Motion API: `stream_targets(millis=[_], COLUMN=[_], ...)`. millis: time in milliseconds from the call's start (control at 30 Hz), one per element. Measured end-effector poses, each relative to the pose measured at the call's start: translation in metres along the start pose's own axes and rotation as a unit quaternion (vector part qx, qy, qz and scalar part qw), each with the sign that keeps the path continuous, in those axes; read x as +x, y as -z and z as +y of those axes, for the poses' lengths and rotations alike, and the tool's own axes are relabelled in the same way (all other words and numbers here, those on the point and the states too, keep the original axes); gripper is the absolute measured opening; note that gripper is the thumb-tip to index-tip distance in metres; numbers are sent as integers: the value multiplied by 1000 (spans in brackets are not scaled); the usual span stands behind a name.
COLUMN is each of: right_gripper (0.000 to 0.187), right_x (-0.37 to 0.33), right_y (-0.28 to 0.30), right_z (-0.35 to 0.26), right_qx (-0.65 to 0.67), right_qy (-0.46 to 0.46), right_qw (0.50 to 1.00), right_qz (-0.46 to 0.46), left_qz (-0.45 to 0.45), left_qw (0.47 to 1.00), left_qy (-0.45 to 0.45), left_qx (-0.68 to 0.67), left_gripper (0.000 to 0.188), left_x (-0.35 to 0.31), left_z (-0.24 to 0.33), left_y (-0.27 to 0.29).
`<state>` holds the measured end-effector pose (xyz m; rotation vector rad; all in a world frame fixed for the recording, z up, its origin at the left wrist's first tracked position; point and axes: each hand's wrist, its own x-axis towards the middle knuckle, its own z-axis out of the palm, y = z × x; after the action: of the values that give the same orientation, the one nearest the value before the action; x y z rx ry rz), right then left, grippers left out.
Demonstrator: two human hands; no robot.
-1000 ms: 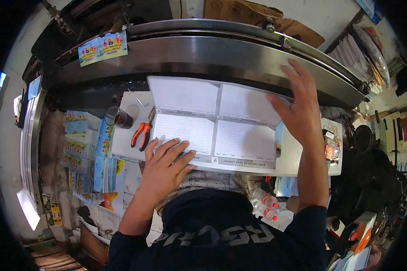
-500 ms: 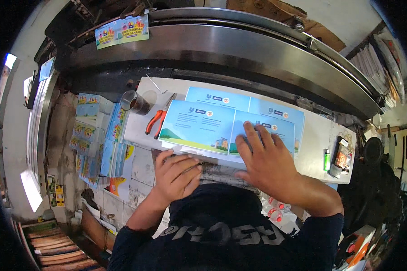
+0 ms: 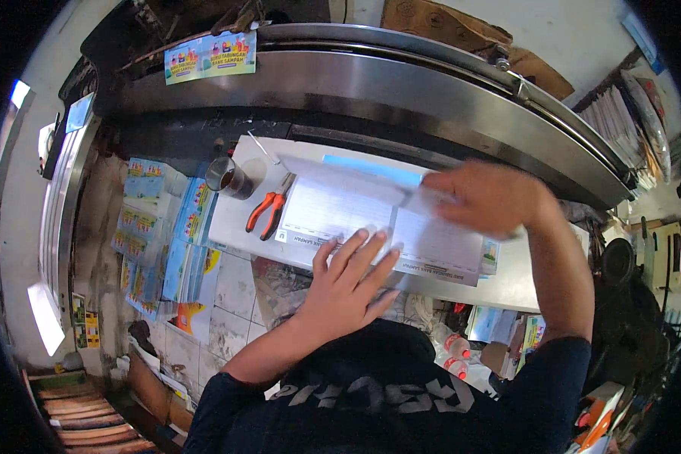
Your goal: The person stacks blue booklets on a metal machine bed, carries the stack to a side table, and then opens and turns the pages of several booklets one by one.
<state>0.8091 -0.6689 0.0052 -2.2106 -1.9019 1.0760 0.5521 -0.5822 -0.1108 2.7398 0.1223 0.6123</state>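
Observation:
A white printed booklet sheet with ruled lines [image 3: 331, 206] lies open on the pale work board [image 3: 244, 244], with a fold near its middle. My left hand [image 3: 349, 278] rests with spread fingers on its near edge. Along the far side a page [image 3: 348, 175] stands partly raised and blurred. My right hand [image 3: 499, 198] is at the right end of that page, its fingers smeared by motion, so its grip is unclear. Part of a light blue sheet [image 3: 378, 168] shows behind. Pliers with orange-red handles [image 3: 266, 214] lie left of the sheet.
A glass of dark drink [image 3: 233, 181] and a thin metal rod [image 3: 263, 147] are at the board's left end. A long metal machine bar [image 3: 401, 91] spans behind. Stacked booklets [image 3: 183, 261] sit at lower left. Plastic bottles [image 3: 457, 356] lie below the board.
The blue-printed sheets in front have given way to white ruled pages. My left hand has moved right onto the near edge; my right hand has moved up and right.

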Motion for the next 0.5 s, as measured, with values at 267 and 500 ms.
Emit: stream_targets(millis=[267,500], right_gripper=[46,49], right_x=[50,51], right_y=[28,26], right_z=[55,71], right_qx=[-112,-64], right_qy=[-81,-55], right_qw=[984,991], right_qz=[112,108], left_qz=[-70,-79], left_qw=[997,996], left_qy=[11,5], left_qx=[36,49], left_gripper=[59,56], left_x=[6,7], left_z=[-5,-3], left_y=[-20,-22])
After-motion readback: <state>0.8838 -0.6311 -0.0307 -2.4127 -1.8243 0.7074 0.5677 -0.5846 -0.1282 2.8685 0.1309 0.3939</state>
